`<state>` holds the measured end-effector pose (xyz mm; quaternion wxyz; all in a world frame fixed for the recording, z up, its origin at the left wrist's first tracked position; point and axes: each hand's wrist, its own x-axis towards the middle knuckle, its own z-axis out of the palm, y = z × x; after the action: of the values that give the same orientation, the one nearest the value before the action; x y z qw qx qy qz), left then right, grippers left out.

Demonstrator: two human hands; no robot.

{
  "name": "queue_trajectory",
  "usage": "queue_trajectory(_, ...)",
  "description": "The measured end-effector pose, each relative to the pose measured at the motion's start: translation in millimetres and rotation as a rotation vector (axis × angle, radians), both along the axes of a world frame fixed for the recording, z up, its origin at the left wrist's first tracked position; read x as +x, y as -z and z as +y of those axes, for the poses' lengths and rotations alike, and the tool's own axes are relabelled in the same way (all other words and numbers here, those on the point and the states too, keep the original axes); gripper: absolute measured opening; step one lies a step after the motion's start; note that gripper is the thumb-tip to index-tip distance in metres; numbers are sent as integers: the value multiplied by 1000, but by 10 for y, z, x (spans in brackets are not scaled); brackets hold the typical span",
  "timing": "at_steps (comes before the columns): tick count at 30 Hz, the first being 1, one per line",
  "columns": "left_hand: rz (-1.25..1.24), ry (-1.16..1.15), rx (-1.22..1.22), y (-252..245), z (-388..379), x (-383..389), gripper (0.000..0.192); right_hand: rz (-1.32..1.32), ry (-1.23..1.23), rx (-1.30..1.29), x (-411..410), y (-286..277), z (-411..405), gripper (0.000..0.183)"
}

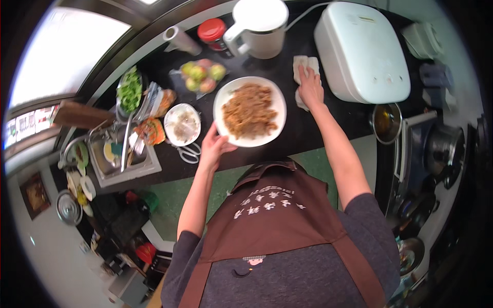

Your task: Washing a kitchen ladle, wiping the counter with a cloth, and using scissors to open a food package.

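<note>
My left hand (214,148) grips the lower left rim of a white bowl (283,111) of shredded brown food (250,111), thumb over the edge. Off to the right, my right hand (311,87) lies on a folded white cloth (302,63) on the black countertop (296,131), fingers spread over it. Left of the large bowl stands a smaller white bowl (183,125) with pale contents, and the handles of a pair of scissors (189,154) show below it. A plastic bag of round fruit (202,76) sits above left of the large bowl.
A white kettle-like jug (262,40), a red-lidded jar (212,32) and a white countertop appliance (366,54) stand at the back. To the left are a bowl of leafy greens (130,90), a wooden board (83,115) and the sink (148,163). At right sits a metal bowl (386,123) of liquid.
</note>
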<state>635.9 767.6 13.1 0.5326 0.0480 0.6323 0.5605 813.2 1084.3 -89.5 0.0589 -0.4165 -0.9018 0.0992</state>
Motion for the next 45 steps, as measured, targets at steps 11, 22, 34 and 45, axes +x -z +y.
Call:
queue_trajectory(11,-115,70,127,804,1074,202,77,-76,-563,-175,160,-88,-2299,71)
queue_trajectory(22,-154,68,89,1056,1547,474,76,-69,-604,-291,131,-69,-2292,47)
queue_trajectory(34,22,-700,-304,788,-194,-228,29,40,-453,-284,-633,-105,-1977,87)
queue_trajectory(45,-339,-876,-54,1170,-875,-714,26,35,-81,-182,-2007,-43,-1275,76)
